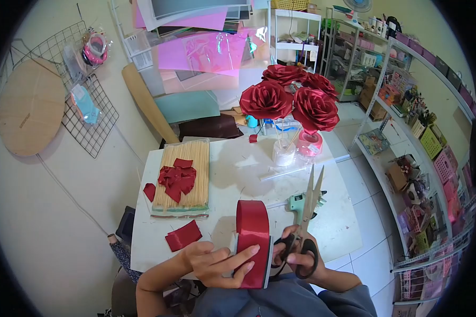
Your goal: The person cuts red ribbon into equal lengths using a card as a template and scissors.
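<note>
My left hand [219,264] is closed round a roll of red satin ribbon [253,253] near the table's front edge, with a loop of ribbon rising above the roll. Just right of the roll, my right hand [296,253] grips the black handles of scissors [311,203], whose blades point up and are slightly parted. A cut piece of red ribbon [183,235] lies on the white table [232,179] left of the roll. More red pieces [179,180] are heaped on a bundle of thin wooden sticks [198,164].
Red fabric roses [316,108] stand in a white holder [284,153] at the table's back right, beside a pink ribbon roll [310,143]. A pale green glue gun [296,205] lies behind the scissors. Loaded shelves [402,119] line the right side.
</note>
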Tool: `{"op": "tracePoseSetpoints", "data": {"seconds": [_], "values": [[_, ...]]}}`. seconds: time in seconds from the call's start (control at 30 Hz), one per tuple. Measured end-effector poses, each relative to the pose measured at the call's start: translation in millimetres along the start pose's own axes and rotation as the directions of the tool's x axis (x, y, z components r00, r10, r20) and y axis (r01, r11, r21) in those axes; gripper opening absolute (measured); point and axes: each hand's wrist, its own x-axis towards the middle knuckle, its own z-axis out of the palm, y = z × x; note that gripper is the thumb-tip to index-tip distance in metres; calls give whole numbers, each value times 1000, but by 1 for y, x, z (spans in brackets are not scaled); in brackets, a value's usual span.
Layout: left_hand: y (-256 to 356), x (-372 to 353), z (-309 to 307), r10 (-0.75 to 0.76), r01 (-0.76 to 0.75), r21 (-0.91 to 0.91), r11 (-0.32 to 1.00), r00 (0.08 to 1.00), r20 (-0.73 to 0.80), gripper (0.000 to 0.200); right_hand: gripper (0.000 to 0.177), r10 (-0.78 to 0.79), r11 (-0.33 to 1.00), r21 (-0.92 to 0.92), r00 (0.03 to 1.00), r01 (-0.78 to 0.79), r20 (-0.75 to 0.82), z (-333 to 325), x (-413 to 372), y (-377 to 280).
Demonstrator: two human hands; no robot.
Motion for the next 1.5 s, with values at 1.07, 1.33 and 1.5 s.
{"op": "tracePoseSetpoints", "data": {"seconds": [1.07,1.33,1.5], "values": [[36,10,30,-821,484,-874,46,517,243,50,38,-291,862,-477,936,169,-196,29,13,25],[19,-6,27,-872,453,-853,260,490,-5,61,38,-78,901,-420,993,107,86,7,2,3],[12,-8,21,-886,453,-852,261,463,-25,69,40,403,835,-489,885,-253,231,-17,-13,-25]]}}
